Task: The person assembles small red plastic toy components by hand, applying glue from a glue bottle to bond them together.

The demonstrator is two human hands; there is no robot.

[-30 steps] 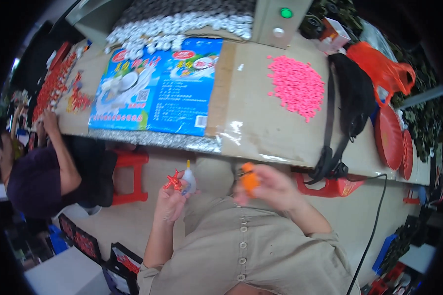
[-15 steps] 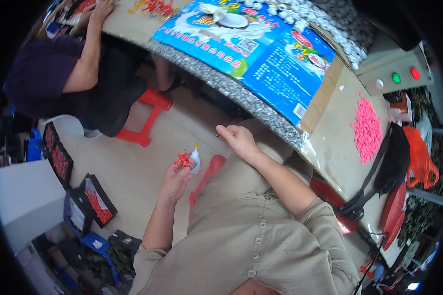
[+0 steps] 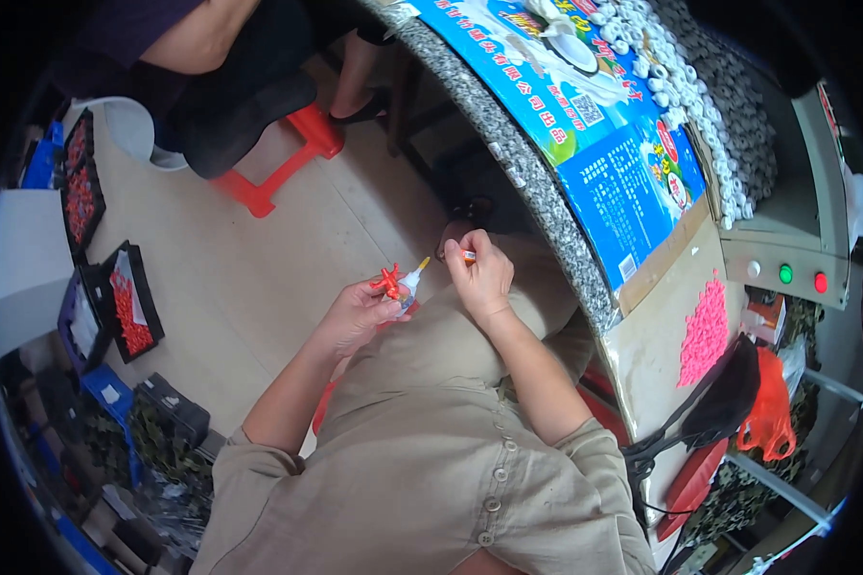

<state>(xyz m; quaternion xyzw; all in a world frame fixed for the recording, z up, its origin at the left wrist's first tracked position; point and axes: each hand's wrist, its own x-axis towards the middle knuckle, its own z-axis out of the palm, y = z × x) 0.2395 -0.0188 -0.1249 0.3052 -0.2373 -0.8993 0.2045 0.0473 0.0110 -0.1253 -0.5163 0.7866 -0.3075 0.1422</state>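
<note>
My left hand [image 3: 350, 321] is closed around a small white squeeze bottle [image 3: 410, 281] with a yellow nozzle, which leans up to the right. The same hand holds a cluster of shiny red pieces [image 3: 388, 280] beside the bottle; their exact kind is too small to tell. To the right, above my lap, my right hand [image 3: 481, 280] pinches a small orange-red piece [image 3: 468, 256] between thumb and fingers. Most of that piece is hidden by the fingers. The nozzle tip points toward the right hand without touching it.
A speckled-edge table [image 3: 547, 201] stands at right with a blue printed cardboard sheet [image 3: 604, 182], white spools [image 3: 676, 81] and a pink pile of small pieces [image 3: 705, 331]. A red stool [image 3: 302, 144] and seated person are at upper left. Black trays [image 3: 129, 302] hold red pieces.
The view has turned, shifting the table rightward. My hands are closer together, and the bottle now leans right instead of standing nearly upright. An orange-red end now shows in my right-hand pinch.
</note>
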